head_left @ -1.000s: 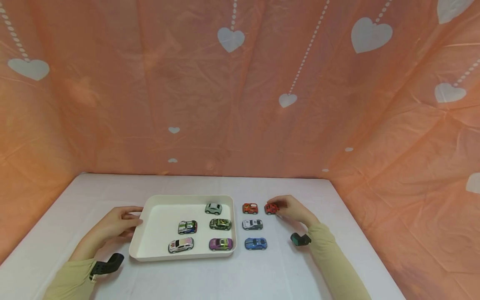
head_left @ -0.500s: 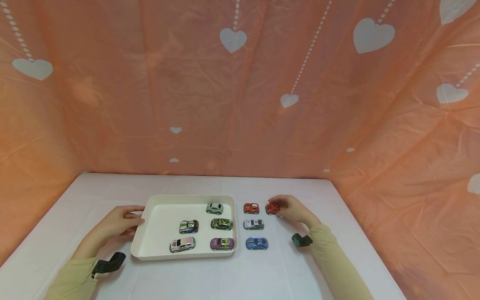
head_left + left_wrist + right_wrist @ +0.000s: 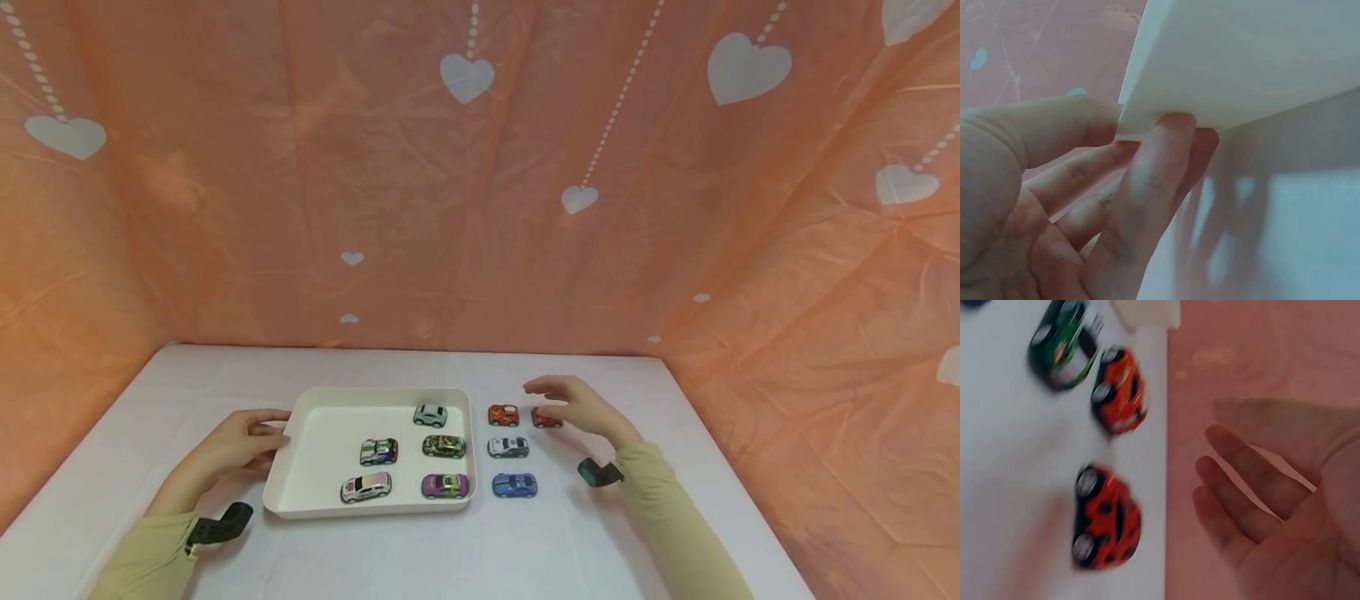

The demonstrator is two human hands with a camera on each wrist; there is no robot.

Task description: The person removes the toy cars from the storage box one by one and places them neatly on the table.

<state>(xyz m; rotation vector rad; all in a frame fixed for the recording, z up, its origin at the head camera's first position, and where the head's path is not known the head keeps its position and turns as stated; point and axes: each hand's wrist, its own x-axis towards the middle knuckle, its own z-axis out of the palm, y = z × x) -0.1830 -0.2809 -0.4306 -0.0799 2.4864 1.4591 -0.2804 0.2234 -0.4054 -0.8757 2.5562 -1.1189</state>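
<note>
Right hand (image 3: pixel 581 408) hovered above table (image 3: pixel 525 550), fingers straight and spread, holding nothing; right wrist view confirmed the loose, parted fingers (image 3: pixel 1244 487). Red car with black marks (image 3: pixel 547 418) sat on the table just under and beside that hand's fingers, not touching them. A 2nd red car (image 3: pixel 503 414) stood just left of it, further from the hand. Nearer the person from the 2nd red car: a white car (image 3: pixel 507 447), then a blue car (image 3: pixel 514 485), making 1 column of 3 to the left of the right wrist.

Left hand (image 3: pixel 236 446) rested at the left edge of the white tray (image 3: pixel 315 500); left wrist view showed fingertips (image 3: pixel 1169 134) curled against the tray's corner, thumb on the wall. Grip looked light, fingers bent round the rim.

Inside the tray, to the right of the left hand: 5 cars; pale green car (image 3: pixel 430 414) farthest, purple car (image 3: pixel 445 485) nearest its right wall
</note>
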